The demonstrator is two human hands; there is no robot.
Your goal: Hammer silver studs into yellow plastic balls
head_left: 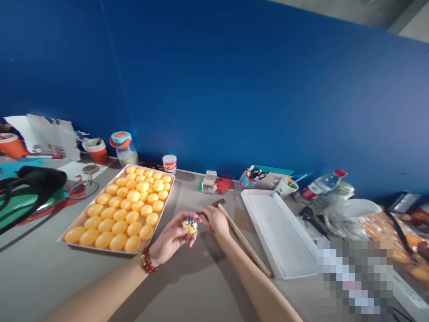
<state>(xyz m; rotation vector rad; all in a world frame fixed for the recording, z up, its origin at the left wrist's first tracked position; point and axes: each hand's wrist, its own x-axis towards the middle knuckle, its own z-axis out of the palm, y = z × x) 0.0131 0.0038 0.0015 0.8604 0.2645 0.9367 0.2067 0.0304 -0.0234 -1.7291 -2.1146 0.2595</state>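
Observation:
My left hand (172, 239) holds a small yellow ball (190, 225) with a shiny silver patch on top, pinched between the fingertips above the grey table. A red bead bracelet (147, 263) is on that wrist. My right hand (214, 220) is closed on a thin dark tool (210, 206) whose tip points at the ball. Left of the hands stands a white tray (166, 208) filled with several yellow balls (129, 208).
An empty white tray (279, 232) lies to the right, with a long wooden stick (246, 243) beside it. Cups, a plastic bottle (321, 184), a small jar (169, 163), scissors and paper scraps line the blue wall. A black and green bag (30, 190) lies at left.

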